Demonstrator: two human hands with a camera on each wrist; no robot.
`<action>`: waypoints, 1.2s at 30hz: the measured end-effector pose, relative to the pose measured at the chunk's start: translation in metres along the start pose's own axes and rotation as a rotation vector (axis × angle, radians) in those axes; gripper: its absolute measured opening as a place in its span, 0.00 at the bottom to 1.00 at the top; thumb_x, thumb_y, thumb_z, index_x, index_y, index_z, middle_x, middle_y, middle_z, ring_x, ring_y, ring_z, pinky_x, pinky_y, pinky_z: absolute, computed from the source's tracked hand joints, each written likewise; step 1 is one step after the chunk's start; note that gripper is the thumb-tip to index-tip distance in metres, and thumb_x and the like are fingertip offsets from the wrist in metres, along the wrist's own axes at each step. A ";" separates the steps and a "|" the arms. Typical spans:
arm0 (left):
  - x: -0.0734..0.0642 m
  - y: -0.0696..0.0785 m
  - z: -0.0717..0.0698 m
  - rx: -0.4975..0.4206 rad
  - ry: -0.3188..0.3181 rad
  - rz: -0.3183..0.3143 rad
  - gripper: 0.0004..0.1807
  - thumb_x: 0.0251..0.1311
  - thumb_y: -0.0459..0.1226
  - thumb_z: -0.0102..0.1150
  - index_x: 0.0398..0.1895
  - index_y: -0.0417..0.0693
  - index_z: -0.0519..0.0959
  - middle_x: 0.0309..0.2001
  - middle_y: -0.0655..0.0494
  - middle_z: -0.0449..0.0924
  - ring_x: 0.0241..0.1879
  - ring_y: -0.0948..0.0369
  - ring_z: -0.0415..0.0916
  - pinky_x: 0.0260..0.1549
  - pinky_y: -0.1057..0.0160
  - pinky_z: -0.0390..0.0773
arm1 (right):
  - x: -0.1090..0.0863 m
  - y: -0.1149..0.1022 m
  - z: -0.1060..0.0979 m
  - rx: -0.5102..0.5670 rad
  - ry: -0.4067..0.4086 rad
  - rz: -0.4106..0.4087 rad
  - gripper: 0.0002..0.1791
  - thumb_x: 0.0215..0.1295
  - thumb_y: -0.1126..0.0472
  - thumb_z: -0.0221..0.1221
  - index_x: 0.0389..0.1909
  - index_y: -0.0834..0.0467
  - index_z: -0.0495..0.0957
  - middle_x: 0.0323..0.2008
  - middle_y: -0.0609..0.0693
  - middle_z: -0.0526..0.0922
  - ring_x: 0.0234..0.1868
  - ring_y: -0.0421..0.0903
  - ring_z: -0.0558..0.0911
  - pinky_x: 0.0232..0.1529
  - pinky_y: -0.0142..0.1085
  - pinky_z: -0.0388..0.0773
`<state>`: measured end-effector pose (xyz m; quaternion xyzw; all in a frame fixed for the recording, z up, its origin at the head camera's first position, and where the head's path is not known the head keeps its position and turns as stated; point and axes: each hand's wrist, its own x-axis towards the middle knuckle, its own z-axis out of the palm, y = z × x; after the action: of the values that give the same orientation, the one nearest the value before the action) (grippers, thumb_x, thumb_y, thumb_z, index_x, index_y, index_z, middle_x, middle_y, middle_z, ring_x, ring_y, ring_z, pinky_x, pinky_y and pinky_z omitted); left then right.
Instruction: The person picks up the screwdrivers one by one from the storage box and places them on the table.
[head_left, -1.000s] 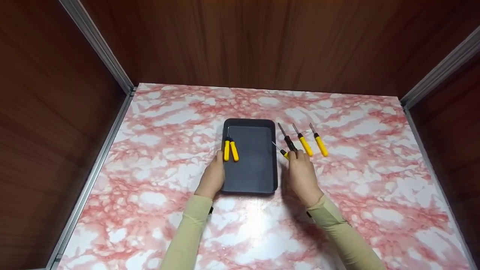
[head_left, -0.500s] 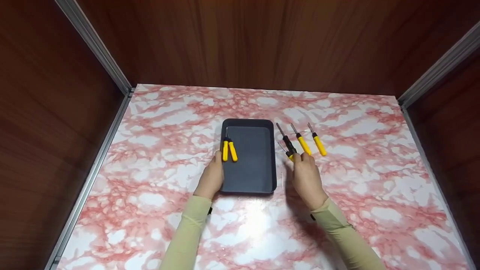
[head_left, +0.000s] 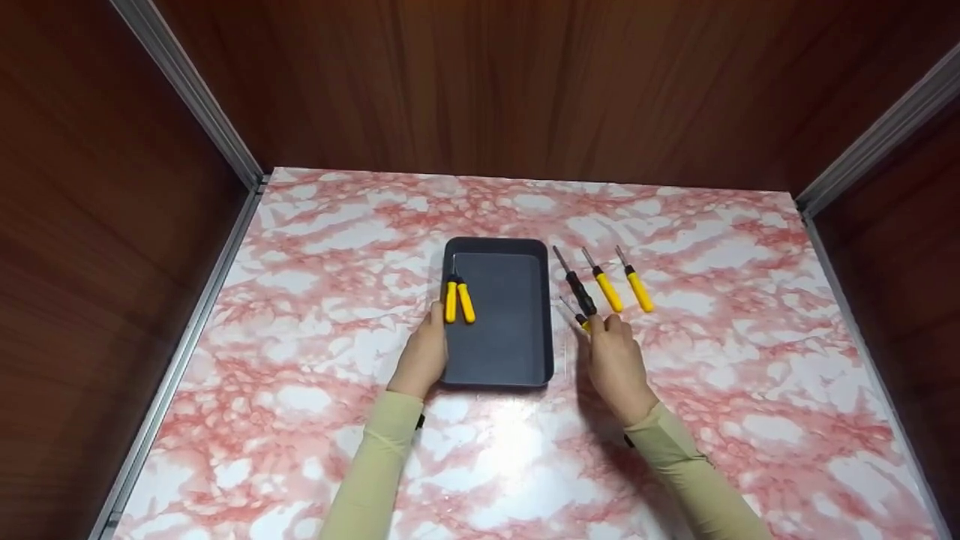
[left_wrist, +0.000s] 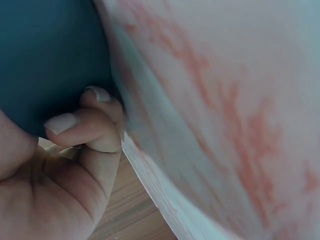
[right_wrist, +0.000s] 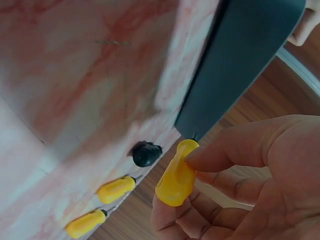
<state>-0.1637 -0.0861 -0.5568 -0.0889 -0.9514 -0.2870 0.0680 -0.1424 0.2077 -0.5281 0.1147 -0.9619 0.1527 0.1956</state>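
Observation:
On the table lies a dark grey rectangular tray [head_left: 499,341], its left wall gripped by my left hand [head_left: 422,352]. The left wrist view shows that hand's fingertips [left_wrist: 62,123] curled against the tray's side. Inside the tray, along its left wall, rest two yellow-handled screwdrivers [head_left: 466,304]. My right hand [head_left: 619,367] is to the right of the tray and pinches a yellow screwdriver [right_wrist: 177,175] by its handle between thumb and fingers. Its thin shaft points away and to the left. Just beyond my right fingers lies a black-handled screwdriver [head_left: 580,293].
Right of the black one lie two more yellow-handled screwdrivers, one nearer [head_left: 609,291] and one farther right [head_left: 640,289]. The red-and-white marbled table [head_left: 315,465] is bounded by brown wood panels [head_left: 480,90] at the back and sides.
My right hand has moved right and slightly toward me, taking the yellow screwdriver's tip away from the tray's right rim. The left hand and tray stay in place.

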 end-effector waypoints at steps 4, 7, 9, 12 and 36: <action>0.000 0.001 -0.001 0.003 -0.004 -0.007 0.16 0.67 0.24 0.42 0.56 0.35 0.59 0.40 0.40 0.75 0.34 0.45 0.78 0.35 0.50 0.76 | -0.002 0.001 0.003 -0.002 -0.033 0.011 0.11 0.56 0.73 0.61 0.39 0.69 0.72 0.28 0.64 0.70 0.27 0.63 0.72 0.24 0.53 0.73; 0.000 0.001 -0.001 0.002 -0.004 -0.009 0.15 0.67 0.24 0.41 0.56 0.35 0.59 0.40 0.41 0.75 0.35 0.45 0.78 0.36 0.50 0.76 | -0.004 0.002 0.005 -0.009 -0.048 0.005 0.14 0.53 0.75 0.61 0.41 0.68 0.72 0.29 0.64 0.70 0.28 0.63 0.73 0.24 0.53 0.73; 0.000 0.001 -0.001 0.002 -0.004 -0.008 0.15 0.67 0.24 0.41 0.56 0.35 0.59 0.40 0.41 0.75 0.35 0.45 0.78 0.36 0.50 0.76 | -0.005 0.002 0.007 -0.019 -0.048 -0.002 0.15 0.52 0.75 0.61 0.41 0.68 0.72 0.29 0.64 0.71 0.28 0.63 0.72 0.24 0.53 0.73; 0.000 0.000 0.000 0.010 -0.004 -0.002 0.17 0.67 0.24 0.42 0.57 0.35 0.59 0.40 0.41 0.75 0.35 0.45 0.78 0.36 0.50 0.76 | -0.006 0.002 0.009 -0.027 -0.046 -0.010 0.13 0.54 0.75 0.60 0.41 0.68 0.72 0.28 0.64 0.70 0.27 0.63 0.72 0.22 0.52 0.73; 0.001 0.000 0.000 -0.014 -0.042 -0.036 0.14 0.69 0.25 0.39 0.56 0.37 0.59 0.40 0.41 0.75 0.36 0.46 0.78 0.37 0.51 0.76 | -0.010 0.002 0.018 0.010 -0.080 0.013 0.13 0.59 0.75 0.56 0.45 0.66 0.75 0.28 0.64 0.69 0.26 0.63 0.72 0.22 0.53 0.74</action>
<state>-0.1647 -0.0865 -0.5565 -0.0783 -0.9521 -0.2927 0.0423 -0.1402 0.2047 -0.5484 0.1154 -0.9690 0.1540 0.1553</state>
